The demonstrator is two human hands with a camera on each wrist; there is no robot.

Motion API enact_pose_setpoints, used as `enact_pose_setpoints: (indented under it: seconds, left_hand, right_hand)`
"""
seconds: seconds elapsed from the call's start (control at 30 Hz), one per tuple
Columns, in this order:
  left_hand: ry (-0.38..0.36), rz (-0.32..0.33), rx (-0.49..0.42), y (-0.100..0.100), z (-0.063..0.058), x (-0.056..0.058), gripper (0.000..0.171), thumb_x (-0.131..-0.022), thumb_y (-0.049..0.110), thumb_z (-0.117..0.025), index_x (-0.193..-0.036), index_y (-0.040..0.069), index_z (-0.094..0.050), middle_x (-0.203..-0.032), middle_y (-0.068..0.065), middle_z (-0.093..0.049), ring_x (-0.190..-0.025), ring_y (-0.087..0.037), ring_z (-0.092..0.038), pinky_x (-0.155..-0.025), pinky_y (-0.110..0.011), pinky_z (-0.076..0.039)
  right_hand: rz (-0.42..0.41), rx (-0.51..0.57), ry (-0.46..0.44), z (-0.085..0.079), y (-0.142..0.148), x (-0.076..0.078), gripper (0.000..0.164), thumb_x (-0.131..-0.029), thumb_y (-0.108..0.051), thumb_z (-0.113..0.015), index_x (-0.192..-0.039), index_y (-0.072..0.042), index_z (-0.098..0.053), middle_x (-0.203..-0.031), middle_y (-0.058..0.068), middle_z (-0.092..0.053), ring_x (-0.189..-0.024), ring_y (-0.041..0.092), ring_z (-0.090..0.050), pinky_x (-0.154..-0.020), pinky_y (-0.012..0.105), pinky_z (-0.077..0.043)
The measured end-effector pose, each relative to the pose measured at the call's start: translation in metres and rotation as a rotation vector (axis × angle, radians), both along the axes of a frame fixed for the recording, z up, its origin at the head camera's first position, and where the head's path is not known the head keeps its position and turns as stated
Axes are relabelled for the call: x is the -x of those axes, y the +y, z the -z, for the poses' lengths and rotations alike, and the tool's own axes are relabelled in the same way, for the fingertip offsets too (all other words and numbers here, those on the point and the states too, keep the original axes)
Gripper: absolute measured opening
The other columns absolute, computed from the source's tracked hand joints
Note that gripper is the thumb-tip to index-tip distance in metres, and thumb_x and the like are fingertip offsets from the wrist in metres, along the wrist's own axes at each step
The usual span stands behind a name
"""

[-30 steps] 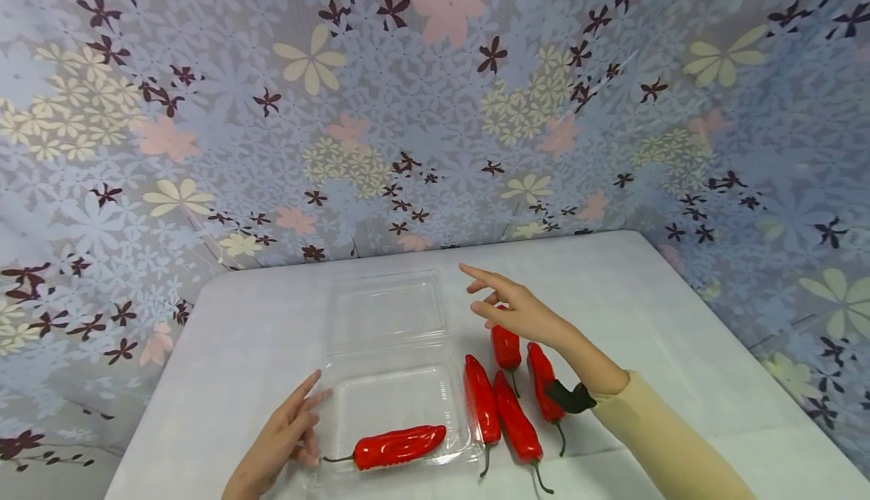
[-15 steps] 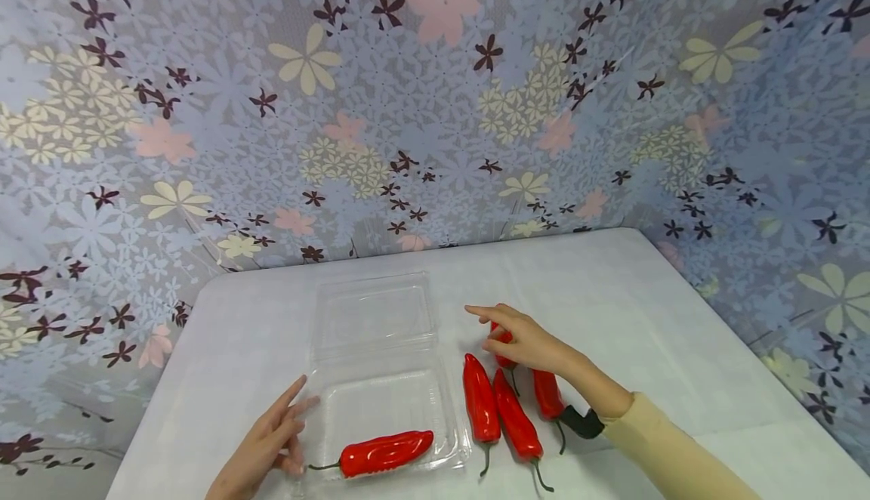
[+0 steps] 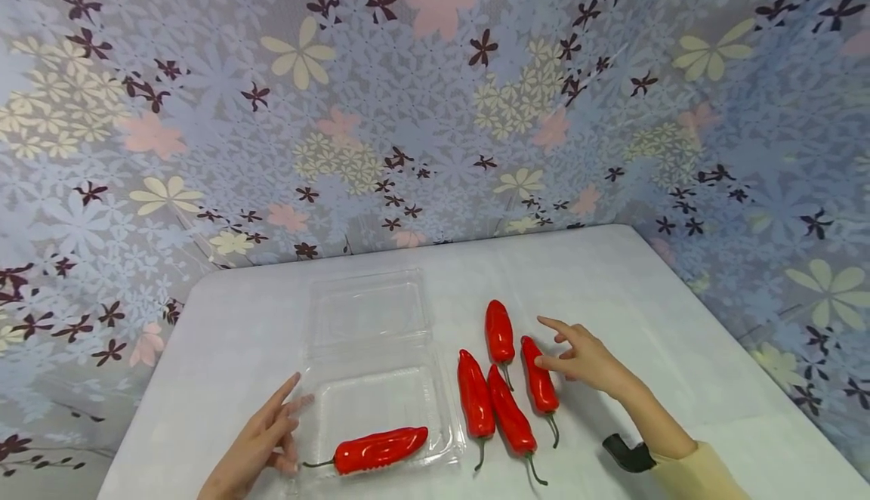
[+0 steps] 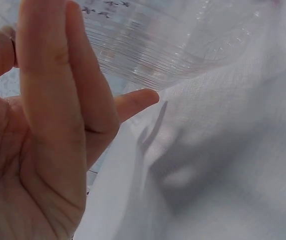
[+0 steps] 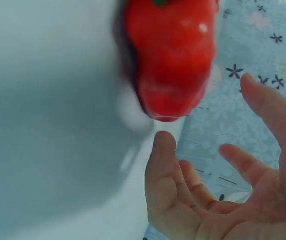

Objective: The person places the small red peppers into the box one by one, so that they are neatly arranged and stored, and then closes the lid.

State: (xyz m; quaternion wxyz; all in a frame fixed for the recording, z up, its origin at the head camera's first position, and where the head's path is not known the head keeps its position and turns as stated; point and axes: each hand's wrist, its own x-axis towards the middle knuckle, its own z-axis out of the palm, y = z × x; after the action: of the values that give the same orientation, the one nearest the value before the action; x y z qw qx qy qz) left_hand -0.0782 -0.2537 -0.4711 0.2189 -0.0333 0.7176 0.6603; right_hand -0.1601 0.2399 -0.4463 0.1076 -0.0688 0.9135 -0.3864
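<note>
A long red chili pepper (image 3: pixel 381 450) with a green stem lies along the near side of a clear plastic clamshell box (image 3: pixel 367 398), whose lid (image 3: pixel 367 311) is folded back flat. Beside the box's left wall my left hand (image 3: pixel 254 439) has its fingers extended; in the left wrist view the box's ribbed wall (image 4: pixel 132 60) is just past its fingers. My right hand (image 3: pixel 584 358) holds nothing, its fingers spread over the rightmost loose pepper (image 3: pixel 538 379). That pepper appears large in the right wrist view, the red pepper (image 5: pixel 173 60) close ahead of the fingertips.
Three more red peppers lie right of the box: one at the back (image 3: pixel 499 332), one nearest the box (image 3: pixel 474 394), and one between (image 3: pixel 511 413). All rest on a white-covered table (image 3: pixel 680 349). A floral cloth backdrop (image 3: pixel 435 107) rises behind. A black strap (image 3: pixel 627 455) hangs at my right wrist.
My right hand has moved right and nearer, from above the back pepper to the rightmost one. The box with its pepper has slid slightly left, the left hand shifting with it.
</note>
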Motion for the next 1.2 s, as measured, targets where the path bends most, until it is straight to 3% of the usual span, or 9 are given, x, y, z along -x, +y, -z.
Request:
enact_pose_setpoints:
  seconds: [0.27,0.93,1.2]
  left_hand:
    - [-0.016,-0.014,0.006,0.001,-0.001,0.000,0.070,-0.096,0.011,-0.046,-0.153,0.012,-0.004,-0.146,-0.033,-0.021,-0.055,-0.014,-0.052,-0.054,-0.030,-0.055]
    - [-0.010,-0.016,0.010,0.001,0.001,0.001,0.071,-0.096,0.012,-0.046,-0.153,0.013,-0.004,-0.145,-0.034,-0.022,-0.054,-0.015,-0.051,-0.055,-0.030,-0.055]
    - [-0.003,-0.008,0.005,0.000,0.001,0.001,0.071,-0.097,0.013,-0.046,-0.153,0.012,-0.002,-0.145,-0.035,-0.021,-0.054,-0.014,-0.052,-0.056,-0.031,-0.055]
  right_hand:
    - [0.017,-0.026,-0.047,0.013,-0.004,-0.016,0.077,-0.076,-0.036,-0.077,-0.141,-0.009,-0.043,-0.110,0.019,-0.050,-0.080,0.022,-0.058,-0.057,0.032,-0.055]
    - [0.007,-0.085,-0.079,0.023,-0.014,-0.015,0.077,-0.075,-0.037,-0.077,-0.140,-0.010,-0.045,-0.096,0.011,-0.050,-0.081,0.023,-0.048,-0.059,0.030,-0.050]
    - [0.038,-0.065,-0.116,0.025,-0.016,-0.014,0.079,-0.075,-0.038,-0.077,-0.141,-0.012,-0.043,-0.103,0.013,-0.052,-0.089,0.026,-0.050,-0.066,0.038,-0.054]
